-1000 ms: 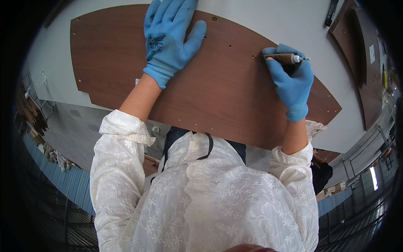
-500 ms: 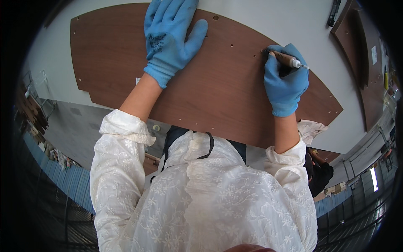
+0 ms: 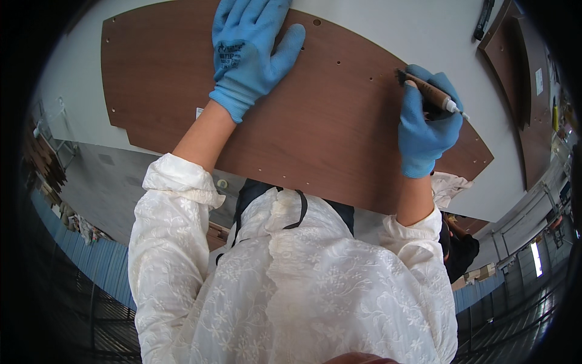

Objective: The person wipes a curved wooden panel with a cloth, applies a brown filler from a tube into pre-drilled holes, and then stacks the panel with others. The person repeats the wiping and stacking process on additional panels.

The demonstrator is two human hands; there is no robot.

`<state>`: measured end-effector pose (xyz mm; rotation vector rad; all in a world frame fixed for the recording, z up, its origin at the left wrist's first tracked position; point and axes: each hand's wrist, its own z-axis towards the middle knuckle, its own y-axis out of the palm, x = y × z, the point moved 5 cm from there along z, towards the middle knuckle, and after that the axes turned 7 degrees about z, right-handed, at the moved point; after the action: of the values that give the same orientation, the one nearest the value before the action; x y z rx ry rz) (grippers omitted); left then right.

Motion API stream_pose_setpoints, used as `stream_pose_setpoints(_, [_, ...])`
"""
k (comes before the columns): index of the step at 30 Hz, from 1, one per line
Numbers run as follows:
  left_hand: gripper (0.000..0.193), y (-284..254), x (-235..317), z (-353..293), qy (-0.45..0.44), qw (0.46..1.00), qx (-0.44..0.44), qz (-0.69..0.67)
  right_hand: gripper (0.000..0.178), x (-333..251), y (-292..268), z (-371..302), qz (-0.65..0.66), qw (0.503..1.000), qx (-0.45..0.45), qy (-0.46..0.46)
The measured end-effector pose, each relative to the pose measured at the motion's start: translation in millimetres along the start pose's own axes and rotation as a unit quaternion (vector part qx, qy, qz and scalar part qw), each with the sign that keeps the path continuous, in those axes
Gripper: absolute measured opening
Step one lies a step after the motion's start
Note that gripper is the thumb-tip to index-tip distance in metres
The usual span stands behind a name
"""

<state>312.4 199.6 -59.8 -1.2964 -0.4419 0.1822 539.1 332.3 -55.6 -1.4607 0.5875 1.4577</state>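
A large brown wood-finish panel (image 3: 315,124) with a curved far edge and small drilled holes lies in front of me. My left hand (image 3: 251,64), in a blue coated glove, rests flat on its far part with fingers stretched and thumb apart. In the same kind of glove, my right hand (image 3: 429,130) is closed round a slim brown tube (image 3: 431,92) at the panel's right part. Dark bristles show at the tube's far-left end, close to the panel's far edge; a white collar and thin tip point right. Whether the bristles touch the panel I cannot tell.
The panel lies on a white tabletop (image 3: 63,115). More brown panels (image 3: 533,97) are stacked at the right, beside a black marker-like object (image 3: 483,21). A pale cloth (image 3: 447,187) sits by the near right edge, with a person in dark clothing (image 3: 464,249) beyond it.
My right hand has moved right and slightly nearer with the tube, away from the small holes. My left hand stays flat on the panel, and the view has shifted slightly.
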Motion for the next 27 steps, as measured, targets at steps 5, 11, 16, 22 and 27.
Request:
stream_pose_setpoints(5, [0.056,0,-1,0,0.0,1.0,0.002,0.004,0.036,12,6,-14,0.077,0.989,0.005,0.122])
stream_pose_setpoints(11, [0.056,1,0,0,-0.001,1.0,0.002,0.007,0.034,19,7,-15,0.091,0.979,0.028,0.181])
stream_pose_setpoints(16, [0.055,0,1,1,0.001,1.0,0.005,0.009,0.033,20,15,-15,0.082,0.991,0.04,0.098])
stream_pose_setpoints(22, [0.054,0,2,1,0.002,1.0,0.004,0.013,0.033,22,10,-18,0.18,0.971,0.086,0.129])
stream_pose_setpoints(27, [0.054,0,2,0,0.001,1.0,0.004,0.015,0.032,10,0,-18,0.14,0.989,0.031,0.023])
